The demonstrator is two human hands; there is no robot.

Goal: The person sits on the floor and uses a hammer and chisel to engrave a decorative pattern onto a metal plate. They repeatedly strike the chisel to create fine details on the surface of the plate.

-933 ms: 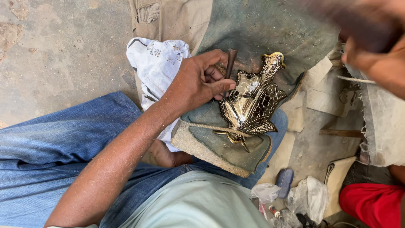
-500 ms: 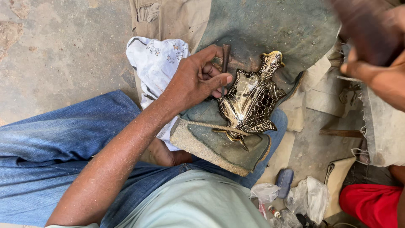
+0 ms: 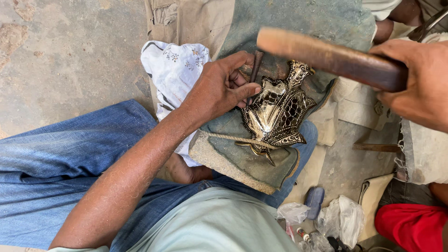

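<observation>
Centrally, the left hand (image 3: 224,88) pinches a thin dark punch (image 3: 255,65) against the ornate metal piece (image 3: 277,109) lying on a worn cushion (image 3: 242,158). Upper right, the right hand (image 3: 417,79) grips a wooden mallet (image 3: 326,56), fingers wrapped fully around it.

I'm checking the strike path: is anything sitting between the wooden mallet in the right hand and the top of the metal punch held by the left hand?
Nothing visible does. The wooden mallet in the right hand hangs raised, apart from the metal punch, which the left hand steadies against the ornate metal piece. Only open air lies between.
</observation>
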